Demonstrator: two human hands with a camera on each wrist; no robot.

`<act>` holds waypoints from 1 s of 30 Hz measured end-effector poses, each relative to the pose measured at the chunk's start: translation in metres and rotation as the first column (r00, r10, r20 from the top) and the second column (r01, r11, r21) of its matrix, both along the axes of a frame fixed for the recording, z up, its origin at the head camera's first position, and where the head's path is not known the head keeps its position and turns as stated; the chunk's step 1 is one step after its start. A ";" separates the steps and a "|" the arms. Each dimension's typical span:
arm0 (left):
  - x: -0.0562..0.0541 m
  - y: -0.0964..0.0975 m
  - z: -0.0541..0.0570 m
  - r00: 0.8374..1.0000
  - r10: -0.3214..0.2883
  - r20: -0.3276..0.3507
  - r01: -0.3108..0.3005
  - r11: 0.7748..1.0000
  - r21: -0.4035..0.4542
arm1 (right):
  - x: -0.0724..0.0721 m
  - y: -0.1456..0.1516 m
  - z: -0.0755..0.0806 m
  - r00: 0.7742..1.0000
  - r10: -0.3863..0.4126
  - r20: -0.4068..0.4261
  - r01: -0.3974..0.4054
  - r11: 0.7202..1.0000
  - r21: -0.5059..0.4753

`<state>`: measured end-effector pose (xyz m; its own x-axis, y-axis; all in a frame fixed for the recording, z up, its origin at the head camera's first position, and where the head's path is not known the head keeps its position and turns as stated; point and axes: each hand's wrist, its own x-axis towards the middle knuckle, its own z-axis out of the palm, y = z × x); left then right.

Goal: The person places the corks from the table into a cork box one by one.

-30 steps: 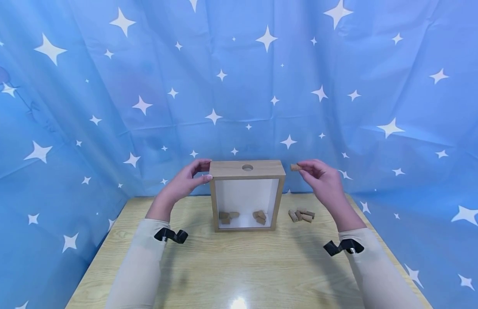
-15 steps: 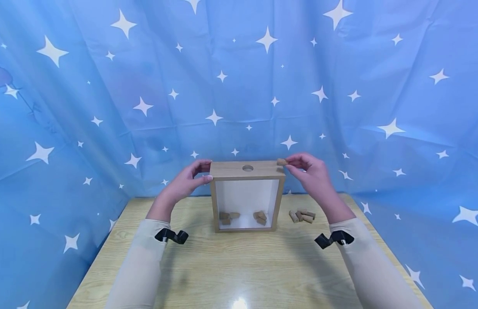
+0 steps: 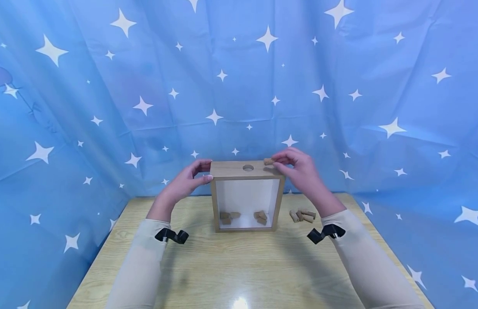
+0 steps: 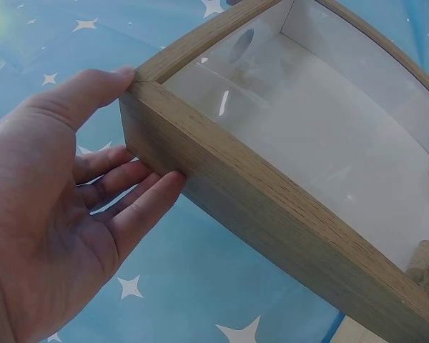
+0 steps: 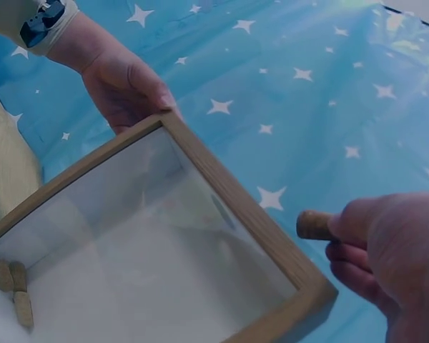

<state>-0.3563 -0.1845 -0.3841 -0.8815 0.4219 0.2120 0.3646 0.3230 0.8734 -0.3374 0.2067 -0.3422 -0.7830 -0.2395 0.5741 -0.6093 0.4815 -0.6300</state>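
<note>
My right hand (image 3: 296, 166), pinching a cork (image 3: 268, 162), has moved left above the box (image 3: 228, 169); my left hand (image 3: 184, 179) grips its upper left corner.

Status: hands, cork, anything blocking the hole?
Left hand holds box by upper left corner. Right hand pinches cork, right of hole. No obstruction visible between.

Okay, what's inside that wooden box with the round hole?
Inside the wooden box, at the bottom, one cluster of corks lies toward the left, another cluster toward the right. Anything beneath them is covered.
</note>
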 end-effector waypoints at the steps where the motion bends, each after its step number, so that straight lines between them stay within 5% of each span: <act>1: 0.000 0.000 0.000 1.000 0.001 0.000 -0.001 1.000 0.001 | 0.000 -0.002 0.001 1.000 0.004 0.007 -0.004 1.000 0.005; 19: -0.004 -0.001 -0.002 1.000 -0.013 -0.005 0.013 1.000 0.018 | -0.012 -0.035 0.018 0.994 0.111 0.004 -0.110 0.978 0.175; 30: -0.002 -0.001 -0.002 1.000 -0.015 -0.002 0.015 1.000 0.025 | -0.020 -0.045 0.012 0.988 0.152 0.026 -0.154 0.965 0.212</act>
<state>-0.3584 -0.1850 -0.3863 -0.8747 0.4296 0.2242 0.3710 0.2960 0.8802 -0.3577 0.1614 -0.3298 -0.7328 -0.4723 0.4898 -0.6804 0.5068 -0.5293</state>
